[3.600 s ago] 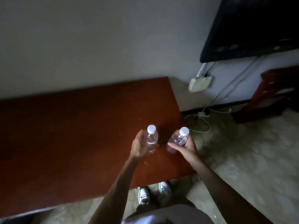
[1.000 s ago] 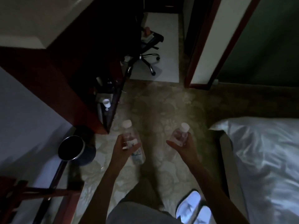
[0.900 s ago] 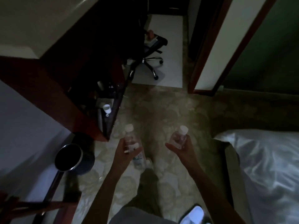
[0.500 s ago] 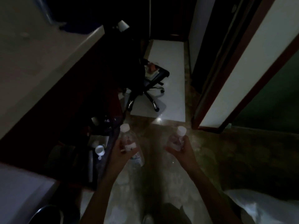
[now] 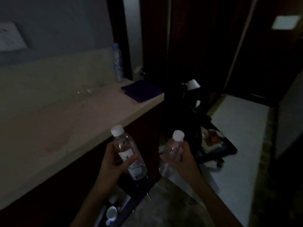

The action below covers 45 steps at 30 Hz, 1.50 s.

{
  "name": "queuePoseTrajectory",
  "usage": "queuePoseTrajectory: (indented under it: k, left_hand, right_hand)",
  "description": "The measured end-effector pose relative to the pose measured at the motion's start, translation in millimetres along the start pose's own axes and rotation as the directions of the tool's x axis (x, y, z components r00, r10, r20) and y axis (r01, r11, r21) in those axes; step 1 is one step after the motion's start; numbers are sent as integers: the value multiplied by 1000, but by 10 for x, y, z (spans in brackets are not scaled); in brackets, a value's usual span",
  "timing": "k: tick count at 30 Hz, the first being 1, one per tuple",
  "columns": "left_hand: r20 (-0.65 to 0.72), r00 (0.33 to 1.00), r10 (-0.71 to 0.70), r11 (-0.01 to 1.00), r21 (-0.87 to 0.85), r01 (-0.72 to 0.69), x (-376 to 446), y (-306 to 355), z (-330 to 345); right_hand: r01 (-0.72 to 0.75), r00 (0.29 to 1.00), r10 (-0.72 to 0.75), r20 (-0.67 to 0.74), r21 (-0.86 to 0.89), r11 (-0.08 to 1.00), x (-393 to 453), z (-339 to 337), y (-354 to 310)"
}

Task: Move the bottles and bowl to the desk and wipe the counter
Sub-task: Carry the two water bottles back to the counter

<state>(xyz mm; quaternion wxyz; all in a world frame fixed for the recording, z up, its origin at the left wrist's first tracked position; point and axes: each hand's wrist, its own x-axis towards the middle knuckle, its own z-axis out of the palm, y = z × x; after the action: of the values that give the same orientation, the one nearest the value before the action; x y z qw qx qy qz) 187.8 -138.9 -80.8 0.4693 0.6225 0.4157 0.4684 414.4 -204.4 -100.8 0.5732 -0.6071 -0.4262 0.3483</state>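
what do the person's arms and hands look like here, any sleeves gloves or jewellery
Both forearms are bare as far as the frame shows, with no sleeve reaching them. The left hand and right hand wear no gloves. No watch, ring or bracelet shows, though the picture is dim and a little blurred.

A white lamp shade [image 5: 193,84] shows in the dark past the desk's end, with a black office chair [image 5: 216,145] below it carrying some blurred things on its seat. A pale mat [image 5: 242,128] lies under the chair on the patterned floor [image 5: 164,205]. Low down, a white cup [image 5: 111,212] sits on a dark shelf [image 5: 131,189], and a pale plate [image 5: 9,36] is fixed to the grey wall.
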Motion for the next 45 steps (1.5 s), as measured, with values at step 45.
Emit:
queuePoseTrajectory:
  k: [45]
  left_hand:
    - [-524, 850, 43, 912, 368, 180, 4728, -216, -856]
  right_hand:
    - [396, 725, -327, 607, 22, 918, 5240, 2666, -948]
